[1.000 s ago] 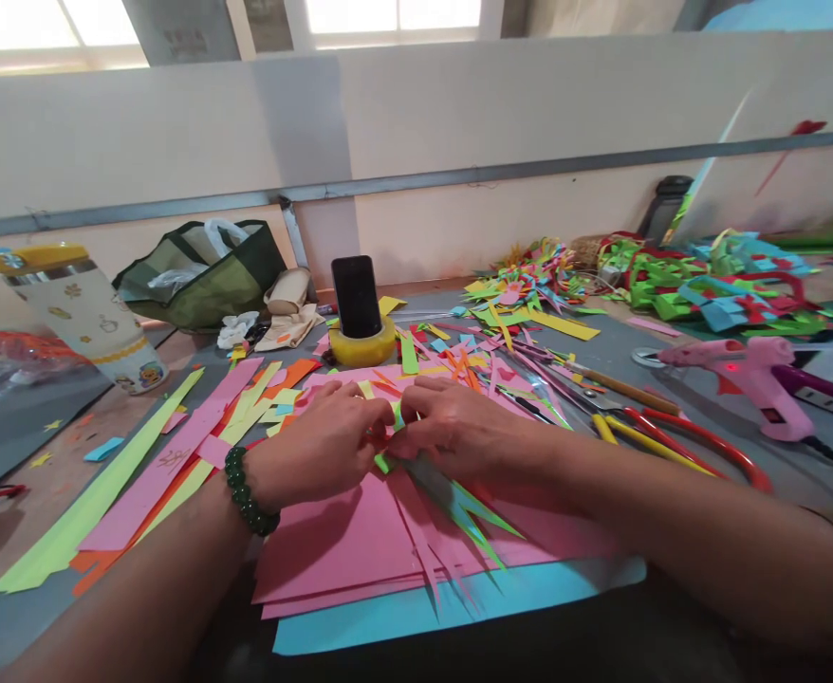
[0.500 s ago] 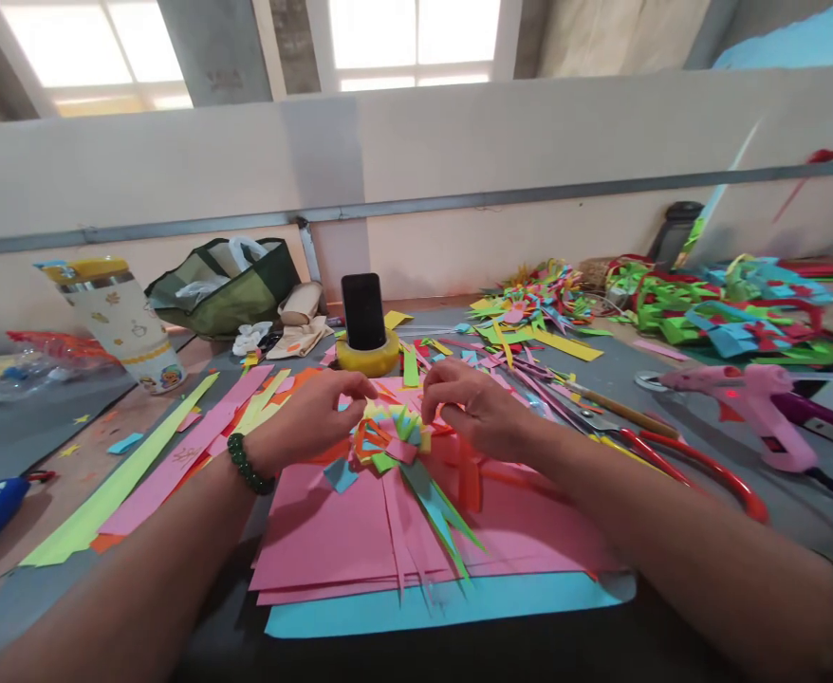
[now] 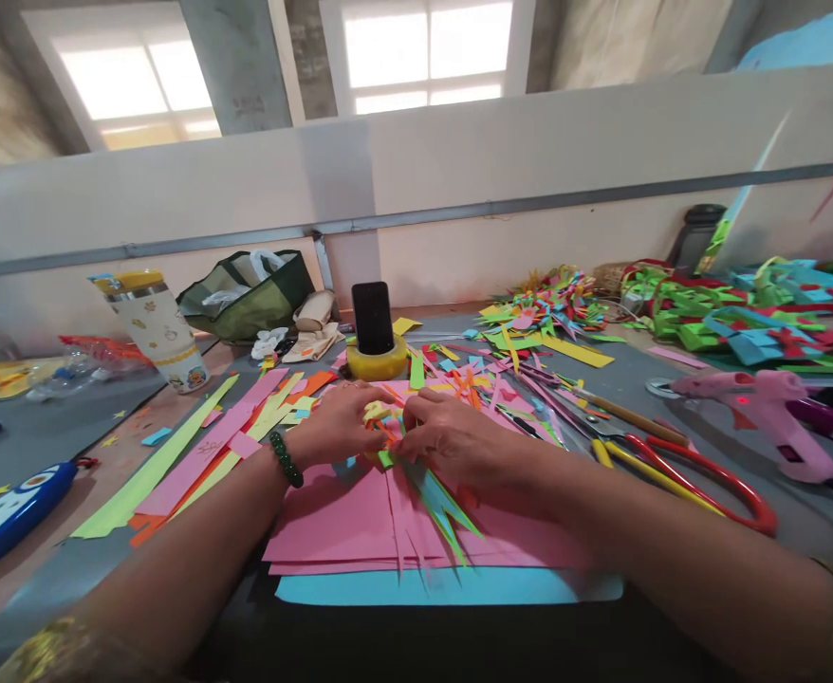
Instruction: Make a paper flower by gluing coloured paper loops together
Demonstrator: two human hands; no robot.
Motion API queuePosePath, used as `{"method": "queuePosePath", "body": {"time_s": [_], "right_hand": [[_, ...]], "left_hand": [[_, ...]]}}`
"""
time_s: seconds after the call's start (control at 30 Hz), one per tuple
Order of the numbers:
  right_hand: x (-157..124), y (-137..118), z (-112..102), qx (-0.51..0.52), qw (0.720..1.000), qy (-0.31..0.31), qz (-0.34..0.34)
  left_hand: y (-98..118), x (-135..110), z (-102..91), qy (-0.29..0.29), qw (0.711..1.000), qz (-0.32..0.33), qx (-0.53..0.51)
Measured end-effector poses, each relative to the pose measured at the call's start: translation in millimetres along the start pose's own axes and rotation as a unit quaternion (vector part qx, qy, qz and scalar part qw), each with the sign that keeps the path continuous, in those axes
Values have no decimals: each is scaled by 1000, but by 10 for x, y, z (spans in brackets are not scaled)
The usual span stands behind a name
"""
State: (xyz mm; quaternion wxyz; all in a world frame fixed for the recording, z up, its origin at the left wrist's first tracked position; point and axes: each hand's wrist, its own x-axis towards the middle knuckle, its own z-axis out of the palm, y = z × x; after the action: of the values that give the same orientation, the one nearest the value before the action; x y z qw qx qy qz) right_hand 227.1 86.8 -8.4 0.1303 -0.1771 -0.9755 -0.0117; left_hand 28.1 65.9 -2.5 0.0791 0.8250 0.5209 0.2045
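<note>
In the middle of the head view, a bow-like paper ornament [image 3: 386,457] of several coloured strips lies on a stack of pink paper sheets [image 3: 338,517], with light blue and green pointed tails [image 3: 439,507] fanning toward me. My left hand [image 3: 342,422], with a dark green beaded bracelet at the wrist, closes around its left side. Thumb and fingers of my right hand [image 3: 452,432] pinch its front right part, close to the left fingertips. Much of the ornament is hidden by both hands. A light blue sheet [image 3: 445,588] shows under the pink stack.
To the right are red-handled scissors [image 3: 750,503] and a pink glue gun [image 3: 790,427] with a lit red light. A phone [image 3: 372,318] stands in a yellow tape roll [image 3: 378,362]. Paper strips [image 3: 210,465], a tumbler [image 3: 157,332] and a blue-and-white cutter [image 3: 18,517] are at left.
Both hands have come inward from either side of the paper ornament and now grip it, covering most of its centre. The view has shifted slightly.
</note>
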Motion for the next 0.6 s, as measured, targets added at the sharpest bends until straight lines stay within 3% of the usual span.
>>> {"method": "queuePosePath", "body": {"time_s": [0.27,0.6], "right_hand": [[28,29,39,4,999,35,0],[35,-18,38,-20,999,29,9]], "left_hand": [[-76,37,-50,74,994,-34,-75],[-159,98,27,86,992,-24,-93]]}}
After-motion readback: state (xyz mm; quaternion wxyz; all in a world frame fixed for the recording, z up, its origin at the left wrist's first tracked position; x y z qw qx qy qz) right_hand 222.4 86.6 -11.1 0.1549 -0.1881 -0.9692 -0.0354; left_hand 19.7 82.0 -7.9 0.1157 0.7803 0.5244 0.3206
